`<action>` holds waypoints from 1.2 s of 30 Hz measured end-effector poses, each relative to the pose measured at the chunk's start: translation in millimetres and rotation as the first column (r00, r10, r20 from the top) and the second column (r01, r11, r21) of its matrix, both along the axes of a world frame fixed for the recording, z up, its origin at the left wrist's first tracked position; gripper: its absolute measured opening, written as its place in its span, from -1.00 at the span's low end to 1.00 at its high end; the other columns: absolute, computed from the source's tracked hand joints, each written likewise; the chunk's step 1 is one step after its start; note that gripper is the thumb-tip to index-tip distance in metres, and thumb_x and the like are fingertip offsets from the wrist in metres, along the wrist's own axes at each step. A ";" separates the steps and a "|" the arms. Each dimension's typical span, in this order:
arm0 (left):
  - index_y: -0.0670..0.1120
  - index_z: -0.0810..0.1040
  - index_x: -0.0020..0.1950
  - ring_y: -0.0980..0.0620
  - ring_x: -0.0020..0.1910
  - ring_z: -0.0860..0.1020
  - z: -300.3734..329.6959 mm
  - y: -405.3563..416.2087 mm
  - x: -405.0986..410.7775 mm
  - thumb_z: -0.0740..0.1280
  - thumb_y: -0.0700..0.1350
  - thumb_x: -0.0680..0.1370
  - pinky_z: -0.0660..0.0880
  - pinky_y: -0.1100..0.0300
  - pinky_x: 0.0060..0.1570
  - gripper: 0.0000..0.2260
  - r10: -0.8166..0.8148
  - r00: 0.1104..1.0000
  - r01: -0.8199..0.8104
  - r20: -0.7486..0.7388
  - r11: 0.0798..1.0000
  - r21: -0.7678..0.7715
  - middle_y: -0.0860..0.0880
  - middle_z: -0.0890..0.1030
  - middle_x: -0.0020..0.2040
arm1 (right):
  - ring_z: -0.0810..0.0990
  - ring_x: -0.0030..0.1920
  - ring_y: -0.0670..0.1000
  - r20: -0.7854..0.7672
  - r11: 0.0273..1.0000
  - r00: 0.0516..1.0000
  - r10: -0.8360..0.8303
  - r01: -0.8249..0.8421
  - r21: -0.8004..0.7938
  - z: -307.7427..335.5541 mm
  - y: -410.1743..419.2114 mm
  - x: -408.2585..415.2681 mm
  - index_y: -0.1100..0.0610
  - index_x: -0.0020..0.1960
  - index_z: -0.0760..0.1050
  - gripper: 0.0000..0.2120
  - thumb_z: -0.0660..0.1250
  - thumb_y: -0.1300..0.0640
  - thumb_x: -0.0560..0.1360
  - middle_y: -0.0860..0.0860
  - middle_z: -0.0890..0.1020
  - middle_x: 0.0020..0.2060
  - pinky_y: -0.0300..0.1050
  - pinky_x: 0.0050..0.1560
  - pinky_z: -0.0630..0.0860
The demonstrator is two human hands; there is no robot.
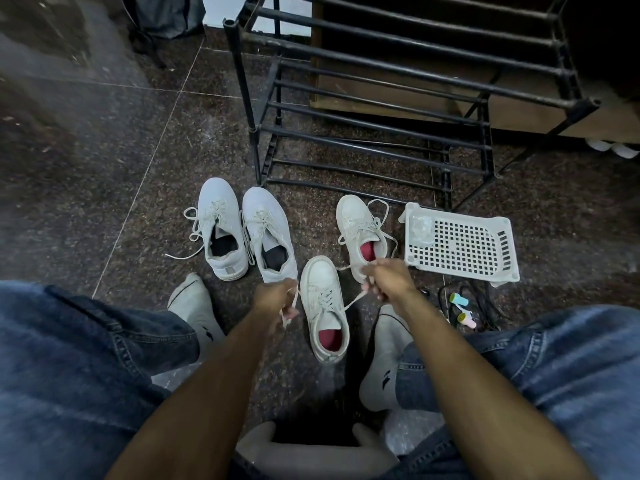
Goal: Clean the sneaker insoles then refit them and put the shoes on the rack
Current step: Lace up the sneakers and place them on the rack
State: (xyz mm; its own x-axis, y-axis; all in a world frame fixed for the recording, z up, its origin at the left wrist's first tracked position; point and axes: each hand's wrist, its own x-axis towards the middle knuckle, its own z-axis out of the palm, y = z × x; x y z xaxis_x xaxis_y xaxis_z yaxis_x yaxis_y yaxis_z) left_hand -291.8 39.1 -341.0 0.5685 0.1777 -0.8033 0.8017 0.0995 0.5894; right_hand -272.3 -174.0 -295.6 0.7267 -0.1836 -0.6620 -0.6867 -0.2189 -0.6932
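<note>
A white sneaker (323,306) with a red insole stands on the floor between my feet. My left hand (275,301) pinches one end of its lace and my right hand (386,280) pinches the other, both ends pulled outward. Just beyond my right hand stands its partner (360,233), also with a red insole and loose laces. To the left stands a second white pair, its left shoe (221,230) and right shoe (268,233), with dark insoles. The black metal shoe rack (381,109) stands behind them.
A white perforated plastic basket (460,244) lies upside down on the floor right of the shoes. Small pastel-coloured bottles (462,310) and black cords lie near my right knee. My socked feet flank the near sneaker. The floor is dark polished stone.
</note>
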 end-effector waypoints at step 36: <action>-0.18 0.66 -0.26 -0.10 -0.42 0.54 134.8 -44.8 20.9 0.10 0.03 0.61 0.52 0.15 -0.30 -0.54 -0.417 0.622 0.600 0.662 0.797 -0.062 -0.25 0.60 -0.36 | 0.49 -0.51 -0.10 0.035 0.783 0.994 -0.100 0.056 0.620 73.0 5.2 22.0 0.21 -0.04 0.54 -0.78 0.16 0.40 0.50 0.03 0.58 -0.46 -0.32 -0.56 0.40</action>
